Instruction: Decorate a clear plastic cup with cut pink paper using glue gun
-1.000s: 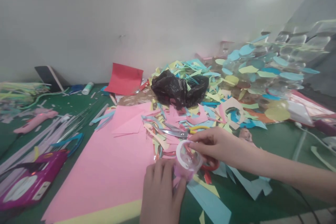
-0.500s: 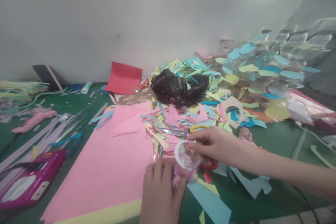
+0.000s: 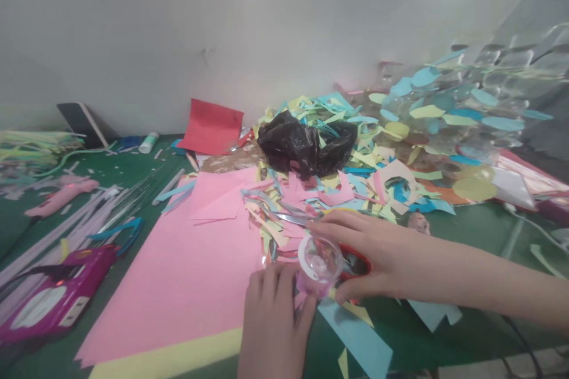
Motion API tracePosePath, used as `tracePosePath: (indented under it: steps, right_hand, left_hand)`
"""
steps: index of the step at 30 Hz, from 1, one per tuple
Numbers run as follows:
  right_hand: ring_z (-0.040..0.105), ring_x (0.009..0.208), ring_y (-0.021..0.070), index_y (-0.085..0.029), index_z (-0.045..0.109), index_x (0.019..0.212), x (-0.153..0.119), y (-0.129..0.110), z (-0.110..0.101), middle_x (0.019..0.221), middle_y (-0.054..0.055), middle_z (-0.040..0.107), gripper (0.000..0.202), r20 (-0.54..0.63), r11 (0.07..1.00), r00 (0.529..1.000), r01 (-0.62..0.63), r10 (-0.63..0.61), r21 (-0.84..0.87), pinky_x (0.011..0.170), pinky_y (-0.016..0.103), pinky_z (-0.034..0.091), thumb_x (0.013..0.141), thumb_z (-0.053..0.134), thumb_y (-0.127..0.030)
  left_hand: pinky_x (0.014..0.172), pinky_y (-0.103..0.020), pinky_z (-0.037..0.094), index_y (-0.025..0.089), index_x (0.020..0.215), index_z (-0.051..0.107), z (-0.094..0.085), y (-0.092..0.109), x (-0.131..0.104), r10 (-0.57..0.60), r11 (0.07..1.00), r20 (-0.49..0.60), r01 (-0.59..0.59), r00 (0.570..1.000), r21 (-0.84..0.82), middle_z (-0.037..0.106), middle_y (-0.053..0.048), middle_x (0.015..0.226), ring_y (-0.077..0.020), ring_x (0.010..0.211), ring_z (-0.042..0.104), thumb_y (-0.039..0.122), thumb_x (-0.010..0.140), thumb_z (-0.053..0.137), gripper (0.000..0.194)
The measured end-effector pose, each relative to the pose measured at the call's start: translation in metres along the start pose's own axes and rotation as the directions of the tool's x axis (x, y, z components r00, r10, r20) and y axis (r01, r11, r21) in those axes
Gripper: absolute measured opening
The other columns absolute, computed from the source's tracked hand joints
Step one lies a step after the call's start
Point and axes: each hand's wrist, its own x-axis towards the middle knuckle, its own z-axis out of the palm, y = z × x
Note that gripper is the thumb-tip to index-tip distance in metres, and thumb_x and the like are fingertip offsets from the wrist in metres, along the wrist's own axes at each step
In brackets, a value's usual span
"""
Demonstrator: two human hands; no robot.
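The clear cup (image 3: 320,266), with a white rim and a pinkish lower part, is held near the front of the green table (image 3: 400,343). Its left side is clamped between the thumb and fingers of the left hand (image 3: 273,320). The right hand (image 3: 368,254) is spread open at the cup's right, thumb and fingers apart; whether the cup is touched by it cannot be told. Blue paper (image 3: 355,337) is seen just beside the cup, and to the left a large pink sheet (image 3: 191,284) is laid over yellow paper (image 3: 178,355).

Red-handled scissors (image 3: 363,263) are partly covered by the right hand. Beyond the cup, paper scraps (image 3: 297,189) are heaped around a black plastic bag (image 3: 288,142). At the left, a magenta device (image 3: 57,296) and a pink glue gun (image 3: 64,196) are placed. Farther back, red paper (image 3: 211,127) is propped near the pale partition (image 3: 267,35) — and clear cups with coloured paper discs (image 3: 453,106) are piled at the right.
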Motion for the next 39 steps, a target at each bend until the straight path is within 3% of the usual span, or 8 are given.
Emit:
tracePosePath:
  steps: [7, 15, 21, 31, 36, 39]
  right_hand:
    - [0.056, 0.122, 0.0307, -0.032, 0.053, 0.143, 0.010, 0.001, -0.006, 0.128, 0.008, 0.065, 0.065, 0.030, 0.999, 0.998, 0.047, -0.047, 0.016, 0.102, 0.043, 0.043, 0.086, 0.061, -0.063]
    - [0.063, 0.106, 0.0285, -0.033, 0.051, 0.144, 0.010, -0.001, -0.004, 0.123, 0.007, 0.067, 0.075, 0.066, 0.985, 0.994, -0.099, 0.091, 0.143, 0.089, 0.037, 0.050, 0.080, 0.063, -0.070]
    - [0.065, 0.098, 0.0271, -0.031, 0.054, 0.141, 0.009, -0.004, 0.005, 0.115, 0.005, 0.070, 0.075, 0.034, 0.976, 0.985, -0.171, 0.168, 0.137, 0.082, 0.034, 0.051, 0.079, 0.064, -0.070]
    - [0.067, 0.091, 0.0262, -0.031, 0.053, 0.142, 0.006, -0.008, 0.020, 0.114, 0.006, 0.071, 0.074, -0.039, 0.964, 0.971, -0.231, 0.238, 0.128, 0.078, 0.035, 0.053, 0.080, 0.064, -0.069]
    - [0.066, 0.105, 0.0302, -0.030, 0.054, 0.141, 0.003, -0.009, 0.027, 0.132, 0.008, 0.065, 0.073, -0.093, 0.965, 0.965, -0.235, 0.246, 0.119, 0.085, 0.037, 0.053, 0.078, 0.070, -0.062]
    - [0.067, 0.102, 0.0289, -0.029, 0.055, 0.140, 0.004, -0.011, 0.027, 0.129, 0.007, 0.067, 0.070, -0.105, 0.968, 0.966, -0.226, 0.237, 0.106, 0.083, 0.036, 0.053, 0.079, 0.071, -0.060]
  left_hand:
    - [0.084, -0.042, 0.049, 0.025, 0.109, 0.061, -0.001, 0.002, -0.001, -0.012, 1.000, 0.028, 0.012, 1.000, -0.010, 0.063, -0.006, 0.111, -0.0253, 0.098, 0.056, 0.031, 0.095, 0.051, 0.019]
    - [0.083, -0.043, 0.049, 0.024, 0.105, 0.061, -0.006, 0.013, 0.001, -0.050, 0.997, 0.028, 0.051, 0.998, -0.051, 0.062, -0.005, 0.108, -0.0261, 0.097, 0.053, 0.026, 0.093, 0.054, 0.015]
    - [0.082, -0.044, 0.048, 0.023, 0.103, 0.060, -0.009, 0.020, 0.003, -0.108, 0.991, 0.062, 0.112, 0.992, -0.069, 0.061, -0.005, 0.104, -0.0263, 0.095, 0.051, 0.024, 0.090, 0.058, 0.013]
    - [0.080, -0.039, 0.047, 0.024, 0.101, 0.059, -0.005, 0.017, 0.000, 0.045, 0.998, -0.020, -0.044, 0.999, 0.052, 0.061, -0.003, 0.100, -0.0239, 0.091, 0.053, 0.023, 0.093, 0.055, 0.009]
    - [0.075, -0.039, 0.047, 0.023, 0.100, 0.058, -0.004, 0.015, -0.001, 0.055, 0.995, -0.054, -0.050, 0.997, 0.089, 0.061, -0.003, 0.098, -0.0236, 0.087, 0.053, 0.021, 0.091, 0.058, 0.010]
    - [0.076, -0.039, 0.046, 0.023, 0.099, 0.057, -0.002, 0.013, -0.001, 0.085, 0.991, -0.063, -0.078, 0.994, 0.105, 0.061, -0.004, 0.097, -0.0236, 0.087, 0.053, 0.021, 0.091, 0.058, 0.008]
